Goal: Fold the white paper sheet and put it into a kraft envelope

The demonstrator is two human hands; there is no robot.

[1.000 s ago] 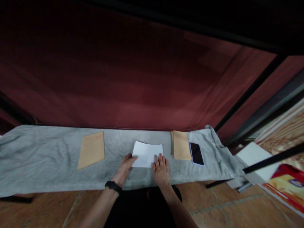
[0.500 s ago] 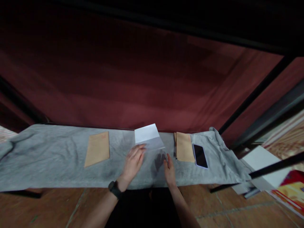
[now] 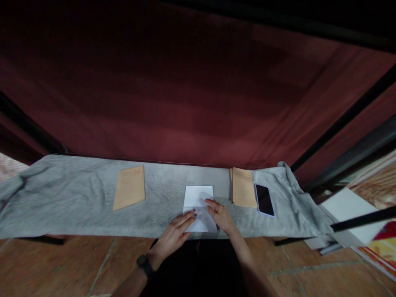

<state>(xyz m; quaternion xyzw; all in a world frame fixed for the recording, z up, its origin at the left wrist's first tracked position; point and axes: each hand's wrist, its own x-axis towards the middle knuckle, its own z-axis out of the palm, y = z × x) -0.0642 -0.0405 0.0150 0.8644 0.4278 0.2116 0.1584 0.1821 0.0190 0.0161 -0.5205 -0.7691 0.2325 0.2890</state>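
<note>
Head camera view: the white paper (image 3: 198,195) is lying on the gray cloth (image 3: 77,194), near the front edge of the covered surface and between the brown envelope (image 3: 130,187) and the envelope stack (image 3: 245,187). A crease is running across the paper.

The left hand (image 3: 177,232) is resting on the paper's lower left part, its fingers stretched out and lying close together. The right hand (image 3: 222,215) is reaching in over the right edge, its fingers partly bent and slightly spread, with fingertips over the paper near the crease; whether it is pinching the sheet, the view is not showing clearly. Between them, the hands are hiding parts of the lower half. A dark watch (image 3: 144,265) is circling the left wrist.

The brown envelope is lying well apart on the left. On the right, the envelope stack is sitting nearer the right hand, its layers showing along the left side, and the phone (image 3: 265,200) is lying just beside it, dark screen up. Farther right, a black bar (image 3: 365,218) is crossing in front of a white panel (image 3: 348,208), partly blocking it, with a red and yellow package (image 3: 386,245) beyond. A dark red backdrop (image 3: 185,103) is rising behind the cloth.
</note>
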